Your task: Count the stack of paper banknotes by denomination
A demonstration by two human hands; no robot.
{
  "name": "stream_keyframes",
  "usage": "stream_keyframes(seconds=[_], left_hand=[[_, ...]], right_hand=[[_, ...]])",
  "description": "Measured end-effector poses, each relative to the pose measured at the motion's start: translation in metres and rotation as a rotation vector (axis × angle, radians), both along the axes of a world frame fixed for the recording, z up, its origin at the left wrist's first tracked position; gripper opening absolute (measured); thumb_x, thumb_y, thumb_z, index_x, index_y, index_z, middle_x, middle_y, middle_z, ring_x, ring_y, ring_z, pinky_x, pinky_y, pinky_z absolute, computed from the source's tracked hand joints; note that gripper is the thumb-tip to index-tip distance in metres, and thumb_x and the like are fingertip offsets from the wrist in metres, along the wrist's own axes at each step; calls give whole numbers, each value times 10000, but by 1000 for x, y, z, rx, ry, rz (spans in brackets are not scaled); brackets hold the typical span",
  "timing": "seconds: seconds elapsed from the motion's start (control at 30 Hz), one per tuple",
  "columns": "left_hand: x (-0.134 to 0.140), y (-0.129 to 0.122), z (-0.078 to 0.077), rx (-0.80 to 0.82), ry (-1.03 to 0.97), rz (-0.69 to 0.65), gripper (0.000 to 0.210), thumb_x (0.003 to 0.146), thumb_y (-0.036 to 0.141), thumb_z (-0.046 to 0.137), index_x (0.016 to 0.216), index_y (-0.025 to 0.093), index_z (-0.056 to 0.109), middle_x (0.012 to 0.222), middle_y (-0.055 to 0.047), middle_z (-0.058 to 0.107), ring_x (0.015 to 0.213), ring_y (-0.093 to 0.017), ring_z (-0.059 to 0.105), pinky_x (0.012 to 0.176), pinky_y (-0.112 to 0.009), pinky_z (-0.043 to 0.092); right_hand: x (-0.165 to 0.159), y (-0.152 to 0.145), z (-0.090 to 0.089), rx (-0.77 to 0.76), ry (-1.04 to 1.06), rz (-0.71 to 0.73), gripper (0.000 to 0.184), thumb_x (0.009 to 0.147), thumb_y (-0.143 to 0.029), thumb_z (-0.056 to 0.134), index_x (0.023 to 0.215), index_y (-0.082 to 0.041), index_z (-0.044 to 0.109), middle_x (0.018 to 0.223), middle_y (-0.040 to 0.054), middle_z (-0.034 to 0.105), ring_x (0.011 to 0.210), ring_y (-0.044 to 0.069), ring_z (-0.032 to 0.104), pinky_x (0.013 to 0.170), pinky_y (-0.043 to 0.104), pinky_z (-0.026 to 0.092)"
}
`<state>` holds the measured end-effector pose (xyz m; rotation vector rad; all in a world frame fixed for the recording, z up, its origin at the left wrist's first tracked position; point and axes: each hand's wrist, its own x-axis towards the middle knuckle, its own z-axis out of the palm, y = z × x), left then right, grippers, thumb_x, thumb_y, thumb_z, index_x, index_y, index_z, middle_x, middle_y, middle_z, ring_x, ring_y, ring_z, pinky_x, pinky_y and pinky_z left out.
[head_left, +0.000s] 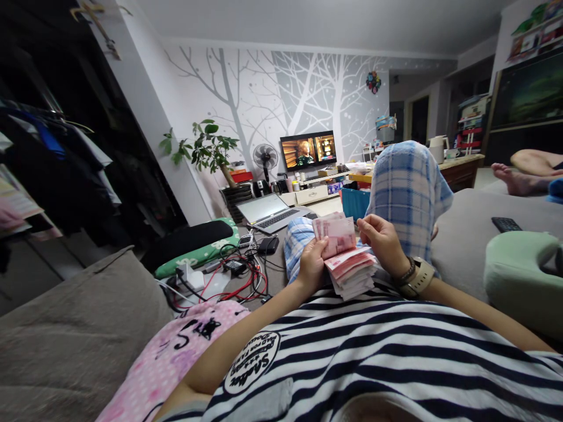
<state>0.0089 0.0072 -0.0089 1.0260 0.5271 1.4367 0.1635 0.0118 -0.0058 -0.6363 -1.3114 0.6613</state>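
A stack of pink banknotes [349, 269] is shown at the centre of the view, resting on the lap of a reclining person, just above the hem of a black-and-white striped shirt [373, 346]. The lower part of the stack is fanned toward the right; the upper notes are folded up and stand nearly upright. The stack is gripped from the left by the left hand [313, 264], its fingers curled around the notes and the thumb pressed against the raised portion. The right hand [382, 237] is held just beside the raised notes, its fingers bent and narrowly closed at their top right edge; whether a single note is pinched cannot be told. A watch with a pale strap [419, 278] and a beaded bracelet are worn on the right wrist.

Behind the hands, a raised knee in blue plaid trousers [407, 187] is seen. To the left, a pink cushion [176, 357] lies against the person's left arm, and beyond it a tangle of red and black cables [237, 281] is spread near an open laptop [270, 212]. A green neck pillow [519, 275] and a remote control [505, 224] lie on the grey sofa to the right. Another person's bare foot [512, 179] is visible at the far right. A lit television [308, 150] stands against the tree-patterned wall.
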Motion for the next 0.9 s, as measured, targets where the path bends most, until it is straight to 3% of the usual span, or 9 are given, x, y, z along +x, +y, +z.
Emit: stream_keyframes(seconds=[0.3,0.43,0.53,0.7,0.9], left_hand=[[-1,1,-4,53,41,-107,257,687,246,697,918,143,651,858,-96,739,803,-255,712,875,-428,521],[-1,-1,1,17,57,52,119,733,263,635,749,148,657,713,-50,702,700,-200,670,755,-327,530],[-1,8,-4,1,74,221,145,756,247,588,667,148,645,677,-27,667,642,-152,605,670,-262,500],[-4,21,-13,4,74,232,169,784,258,532,706,164,649,725,-7,646,693,-144,573,717,-258,481],[-5,-8,11,58,300,345,267,794,145,501,544,174,592,621,-6,578,671,-155,511,706,-252,451]], right_hand=[[-2,1,0,-16,-78,7,410,747,-525,678,595,-182,514,525,-45,457,495,93,392,496,246,328],[-2,1,1,-18,-74,-18,430,755,-541,650,564,-188,497,518,-39,452,495,97,383,489,250,316],[-2,0,1,-28,-54,-12,440,762,-554,631,558,-192,485,514,-43,433,489,95,361,473,248,298],[-4,-5,3,-13,-18,45,425,760,-537,643,572,-193,479,526,-57,377,491,87,314,465,243,271],[-3,-10,5,27,-30,70,372,770,-505,640,614,-190,521,534,-56,378,498,91,303,471,246,266]])
